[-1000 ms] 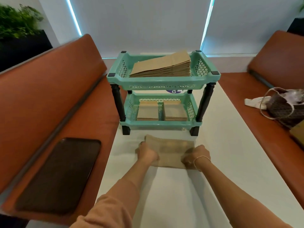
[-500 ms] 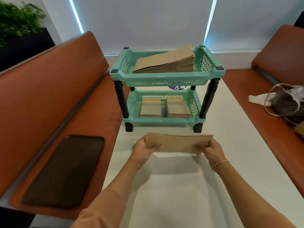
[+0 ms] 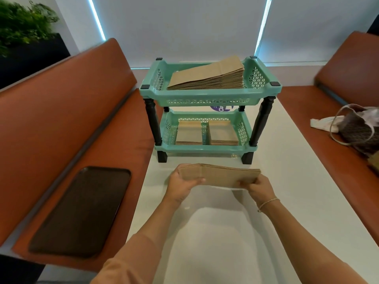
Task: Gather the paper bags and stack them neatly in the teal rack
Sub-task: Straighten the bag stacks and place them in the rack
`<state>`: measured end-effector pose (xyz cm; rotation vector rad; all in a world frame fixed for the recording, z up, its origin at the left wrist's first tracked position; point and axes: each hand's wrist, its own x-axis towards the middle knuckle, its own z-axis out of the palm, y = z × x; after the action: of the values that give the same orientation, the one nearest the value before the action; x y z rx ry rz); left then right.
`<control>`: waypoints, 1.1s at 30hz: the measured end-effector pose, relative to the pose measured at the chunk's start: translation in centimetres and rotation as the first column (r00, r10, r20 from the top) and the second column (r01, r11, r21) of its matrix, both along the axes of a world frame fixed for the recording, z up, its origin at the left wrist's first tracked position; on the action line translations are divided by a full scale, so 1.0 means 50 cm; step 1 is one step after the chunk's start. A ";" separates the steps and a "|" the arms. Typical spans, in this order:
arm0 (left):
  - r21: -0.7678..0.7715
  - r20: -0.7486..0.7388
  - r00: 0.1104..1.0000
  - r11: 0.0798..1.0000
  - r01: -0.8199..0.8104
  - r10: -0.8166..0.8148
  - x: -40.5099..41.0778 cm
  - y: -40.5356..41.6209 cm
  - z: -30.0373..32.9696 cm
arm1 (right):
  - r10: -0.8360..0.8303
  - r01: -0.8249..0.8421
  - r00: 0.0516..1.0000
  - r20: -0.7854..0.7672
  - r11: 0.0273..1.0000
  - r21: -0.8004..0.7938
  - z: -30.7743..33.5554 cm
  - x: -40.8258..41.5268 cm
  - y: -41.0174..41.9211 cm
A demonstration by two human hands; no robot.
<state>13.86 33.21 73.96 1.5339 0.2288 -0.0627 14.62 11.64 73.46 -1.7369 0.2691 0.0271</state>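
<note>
- The long white bench (image 3: 287, 181) runs down the middle, with everything for the job on it or above it.
- Two long orange-brown padded seats (image 3: 67, 119) run along both sides of the white bench.
- A flat dark brown tray with round corners (image 3: 82, 210) lies on the left padded seat.
- The teal plastic rack with two shelves and black legs (image 3: 209, 98) stands on the white bench, near the far end.
- A tall slanted pile of brown paper bags (image 3: 209, 75) lies in the top shelf of the rack, higher on its right side.
- Two small flat piles of brown paper bags (image 3: 222, 132) lie side by side in the bottom shelf.
- A brown woven handbag with a pale strap (image 3: 359, 130) sits on the right padded seat, with a white cloth (image 3: 322, 124) just beside it.
- A green leafy plant (image 3: 22, 23) sits in the far left corner.
- A thin stack of flat brown paper bags (image 3: 221, 175) is held up just in front of the rack, a little above the white bench, with its long side going left to right.
- The left hand (image 3: 182, 184) grips the left end of the stack, thumb on the near side and fingers curled behind.
- The right hand (image 3: 259, 186) grips the right end the same way, and a thin gold bracelet (image 3: 267, 203) is on its wrist.
</note>
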 end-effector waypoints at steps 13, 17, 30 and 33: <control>0.676 0.020 0.939 0.696 0.240 -0.343 0.034 0.023 0.131 | 0.113 -0.069 0.955 0.273 0.984 -0.166 0.167 0.039 -0.037; 0.304 -0.041 0.981 0.933 0.191 -0.188 0.028 -0.004 0.077 | 0.006 -0.072 0.955 0.296 0.974 0.213 0.188 0.027 -0.013; 0.138 -0.113 0.976 0.970 0.201 -0.186 -0.016 -0.068 -0.015 | 0.054 -0.060 0.996 -0.072 0.994 -0.088 0.017 -0.038 0.071; 0.149 -0.068 0.983 0.973 0.177 -0.168 -0.008 -0.065 0.001 | 0.058 -0.062 0.998 -0.030 0.990 -0.125 0.026 -0.020 0.067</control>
<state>13.47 29.97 73.99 1.7061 0.1460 -0.2295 13.64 15.00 74.78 -1.8706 0.2422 0.0784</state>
